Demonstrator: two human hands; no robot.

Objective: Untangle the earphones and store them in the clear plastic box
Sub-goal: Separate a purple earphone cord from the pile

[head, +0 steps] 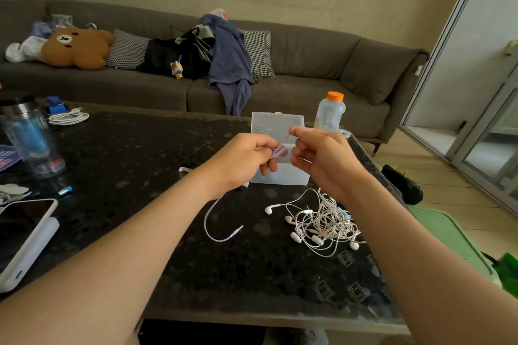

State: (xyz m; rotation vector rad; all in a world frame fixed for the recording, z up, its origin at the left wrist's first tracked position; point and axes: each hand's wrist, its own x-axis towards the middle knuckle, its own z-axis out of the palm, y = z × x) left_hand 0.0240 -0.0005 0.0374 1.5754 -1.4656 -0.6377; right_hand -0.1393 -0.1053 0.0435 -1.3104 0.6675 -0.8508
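Both my hands are raised in front of the clear plastic box (280,176), which stands open on the dark table with its lid (276,124) upright. My left hand (244,159) grips a small bundle of purple earphone cable (279,152). My right hand (322,157) pinches a strand of that same cable just above the bundle. The loose end of the purple cable (221,232) hangs from under my left hand and curls on the table, ending in a plug. A tangled heap of white and pink earphones (322,221) lies below my right wrist.
A bottle with an orange cap (329,113) stands behind the box. On the table's left side are a clear tumbler (30,140), a coiled white cable (68,117) and a phone (22,235). A grey sofa (308,87) lies beyond the table (140,148).
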